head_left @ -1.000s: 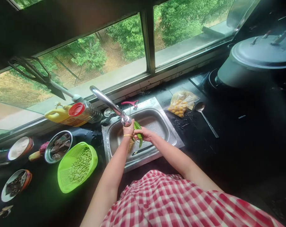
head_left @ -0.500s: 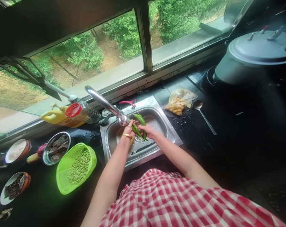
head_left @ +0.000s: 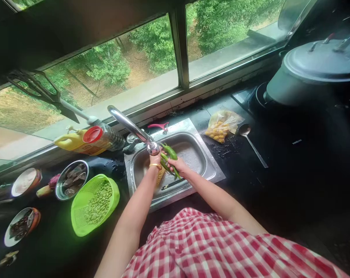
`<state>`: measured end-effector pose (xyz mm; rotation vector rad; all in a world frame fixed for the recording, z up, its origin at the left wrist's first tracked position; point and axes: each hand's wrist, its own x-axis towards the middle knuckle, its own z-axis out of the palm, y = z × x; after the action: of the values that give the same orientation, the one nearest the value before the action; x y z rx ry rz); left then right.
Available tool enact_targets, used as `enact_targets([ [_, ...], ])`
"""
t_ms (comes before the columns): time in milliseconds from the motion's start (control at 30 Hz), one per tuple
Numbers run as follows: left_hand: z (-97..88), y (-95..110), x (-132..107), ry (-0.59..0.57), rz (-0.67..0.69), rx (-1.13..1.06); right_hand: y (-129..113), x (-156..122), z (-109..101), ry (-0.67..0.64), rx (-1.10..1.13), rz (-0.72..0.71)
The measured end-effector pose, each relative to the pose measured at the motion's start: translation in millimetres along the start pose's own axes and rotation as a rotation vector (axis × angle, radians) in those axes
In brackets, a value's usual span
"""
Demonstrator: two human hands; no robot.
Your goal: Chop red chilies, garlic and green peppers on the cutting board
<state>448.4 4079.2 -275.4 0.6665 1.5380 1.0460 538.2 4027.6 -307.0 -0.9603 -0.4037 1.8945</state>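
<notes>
Several long green chili peppers (head_left: 171, 152) are in my right hand (head_left: 179, 165), its fingers closed round them over the steel sink (head_left: 196, 152). My left hand (head_left: 155, 159), with a gold bangle (head_left: 155, 166) at its wrist, is right beside the peppers. The head of the chrome faucet (head_left: 130, 125) covers part of that hand, and its fingers are mostly hidden. Below the left hand, a yellowish-brown piece (head_left: 160, 177) lies in the basin; its kind is unclear.
Left of the sink are a green basket (head_left: 76, 208) of pale green beans, a steel bowl (head_left: 58, 187) with dark chunks, and small bowls. A red-handled peeler (head_left: 159, 126) lies behind the basin. To the right are a bag (head_left: 221, 125) of yellow pieces, a spoon (head_left: 254, 146) and a large pot (head_left: 296, 87).
My left hand has drawn slightly left beneath the faucet head. My right hand has shifted a little down with the peppers. The whole view has moved slightly.
</notes>
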Motion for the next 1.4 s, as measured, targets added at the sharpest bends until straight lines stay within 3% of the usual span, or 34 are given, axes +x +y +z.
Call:
enact_targets([
  [100, 9.7, -23, -11, -0.035, 0.102, 0.224, -2, 24, 4, 0.254, 0.198, -0.077],
  [167, 11.6, -34, -16, -0.027, 0.227, 0.362, -5, 39, 7, 0.347, 0.308, -0.139],
  [300, 5.3, -30, -24, -0.125, 0.485, 0.556, -14, 52, 5, 0.285, 0.419, -0.157],
  [367, 1.1, -25, -28, -0.193, 0.552, 0.579, -20, 52, 1, 0.279, 0.433, -0.184],
  [500, -6.4, -22, -32, -0.280, 0.372, 0.585, -36, 45, -11, 0.208, 0.381, -0.256],
  [633, -12.0, -19, -26, -0.274, 0.269, 0.631, -45, 36, -22, 0.050, 0.372, -0.100],
  [800, -11.2, -16, -32, -0.226, 0.030, 0.474, -48, 39, -27, 0.140, 0.508, 0.042],
  [1000, -26.6, 2, -41, -0.327, -0.083, 0.374, -50, 45, -40, 0.187, 0.433, -0.042],
  [1067, -30.4, 10, -35, -0.290, -0.086, 0.302, -48, 39, -42, 0.171, 0.364, 0.008],
  [1167, -24.3, 13, -18, -0.216, -0.036, 0.140, -32, 26, -30, -0.010, 0.215, 0.145],
  [1267, -11.5, 6, 0, -0.180, 0.105, 0.231, -9, 17, -6, -0.169, 0.207, 0.137],
  [1400, -6.6, -4, 7, -0.169, 0.336, 0.556, 4, 22, 19, -0.043, 0.295, -0.001],
])
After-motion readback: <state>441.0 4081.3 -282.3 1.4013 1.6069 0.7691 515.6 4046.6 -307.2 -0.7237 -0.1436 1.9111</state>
